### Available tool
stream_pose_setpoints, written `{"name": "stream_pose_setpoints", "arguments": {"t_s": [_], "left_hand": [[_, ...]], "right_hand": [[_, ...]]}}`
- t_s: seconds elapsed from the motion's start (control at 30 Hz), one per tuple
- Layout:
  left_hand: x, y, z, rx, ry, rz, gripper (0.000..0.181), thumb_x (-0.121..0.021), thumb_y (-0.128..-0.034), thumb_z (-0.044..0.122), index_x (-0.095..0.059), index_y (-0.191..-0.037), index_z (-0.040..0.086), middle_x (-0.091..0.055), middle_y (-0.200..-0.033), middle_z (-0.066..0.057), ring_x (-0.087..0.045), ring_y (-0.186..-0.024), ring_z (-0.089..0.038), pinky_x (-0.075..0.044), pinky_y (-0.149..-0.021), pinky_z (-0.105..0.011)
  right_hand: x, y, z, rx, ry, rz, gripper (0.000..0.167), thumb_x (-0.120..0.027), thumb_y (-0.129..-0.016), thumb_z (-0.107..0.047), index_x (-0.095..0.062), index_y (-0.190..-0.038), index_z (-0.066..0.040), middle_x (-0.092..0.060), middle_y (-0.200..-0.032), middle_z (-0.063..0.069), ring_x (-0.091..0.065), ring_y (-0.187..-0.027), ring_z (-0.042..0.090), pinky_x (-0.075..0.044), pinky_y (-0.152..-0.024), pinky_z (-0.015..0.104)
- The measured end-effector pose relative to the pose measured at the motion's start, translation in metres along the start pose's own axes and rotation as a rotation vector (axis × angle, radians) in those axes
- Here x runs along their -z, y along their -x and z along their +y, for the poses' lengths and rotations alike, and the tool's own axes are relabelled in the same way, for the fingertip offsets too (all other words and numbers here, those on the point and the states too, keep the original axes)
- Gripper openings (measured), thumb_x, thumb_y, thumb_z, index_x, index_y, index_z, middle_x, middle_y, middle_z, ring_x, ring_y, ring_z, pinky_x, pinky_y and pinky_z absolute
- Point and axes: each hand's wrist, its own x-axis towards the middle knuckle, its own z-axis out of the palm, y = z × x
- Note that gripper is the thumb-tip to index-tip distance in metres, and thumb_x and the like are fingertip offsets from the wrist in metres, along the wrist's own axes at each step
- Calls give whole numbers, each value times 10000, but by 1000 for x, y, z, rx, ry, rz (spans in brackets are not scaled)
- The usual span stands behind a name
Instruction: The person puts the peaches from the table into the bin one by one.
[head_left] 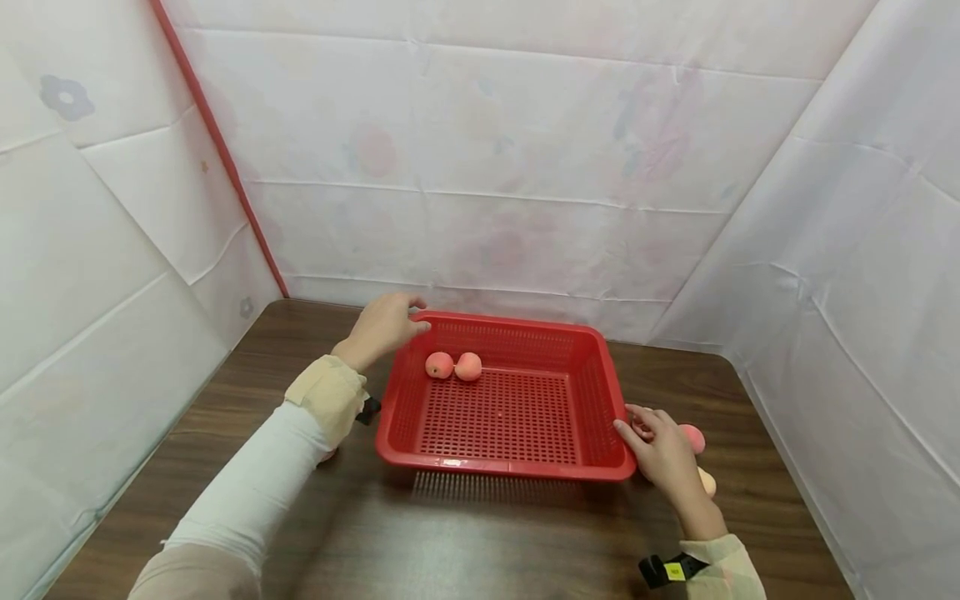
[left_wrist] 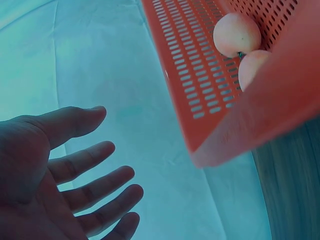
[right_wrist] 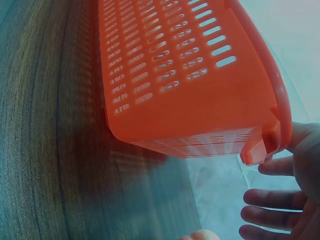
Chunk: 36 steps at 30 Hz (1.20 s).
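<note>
A red basket (head_left: 495, 467) with perforated walls holds two pink-red fruits (head_left: 468, 367), side by side near its back left. At its back left corner is my left hand (head_left: 386, 327); in the left wrist view that hand (left_wrist: 75, 175) has its fingers spread, apart from the basket (left_wrist: 180, 95). My right hand (head_left: 663, 450) is at the basket's right rim. The right wrist view shows the thumb and index finger of this hand (right_wrist: 300, 180) at the rim of the basket (right_wrist: 190, 110), the other fingers extended below.
Right of my right hand lie a pink fruit (head_left: 693, 438) and a pale yellow one (head_left: 707, 482). Another round thing (head_left: 327, 455) is partly hidden under my left sleeve. White patterned cloth (head_left: 487, 167) walls the back and sides of the dark wooden table (head_left: 450, 542).
</note>
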Motion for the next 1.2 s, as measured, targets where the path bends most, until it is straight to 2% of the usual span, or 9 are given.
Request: {"name": "stream_pose_setpoints", "arguments": {"t_s": [0.37,0.6,0.87,1.03,1.2], "left_hand": [[11,12,-15,44,10,-4,392,-684,-878,243,-634,-1187,5,-612,-1208,-177,-562,-1087,-375,-449,-861,-524],[17,18,-28,87,2,-28,426,-684,-868,247,-617,-1189,-24,-612,-1186,-215,-556,-1084,-405,-438,-866,-546],[15,21,-42,137,-11,-74,411,-684,-871,262,-614,-1177,-2,-603,-1197,-224,-552,-1075,-428,-430,-855,-569],[13,29,-56,198,-25,-123,452,-656,-888,295,-593,-1226,2,-573,-1240,-237,-532,-1096,-450,-427,-851,-587],[11,36,-69,209,-33,-143,467,-652,-890,304,-586,-1231,-9,-566,-1246,-245,-534,-1089,-455,-435,-845,-578]], "right_hand": [[1,2,0,-7,-14,-37,461,-648,-908,-361,-643,-1203,-6,-617,-1058,193,-590,-935,318,-481,-780,498],[0,2,0,2,-19,-27,455,-669,-894,-346,-646,-1200,-10,-621,-1036,182,-589,-916,320,-482,-765,480],[-1,1,2,8,-13,-29,461,-666,-894,-353,-642,-1207,-15,-620,-1067,196,-586,-933,322,-481,-783,497],[-4,3,0,16,-24,-28,453,-668,-894,-351,-648,-1201,-18,-623,-1045,182,-588,-915,309,-481,-773,482],[-3,3,0,9,-19,-37,459,-667,-892,-362,-648,-1204,-26,-622,-1043,178,-582,-908,301,-478,-766,470]]}}
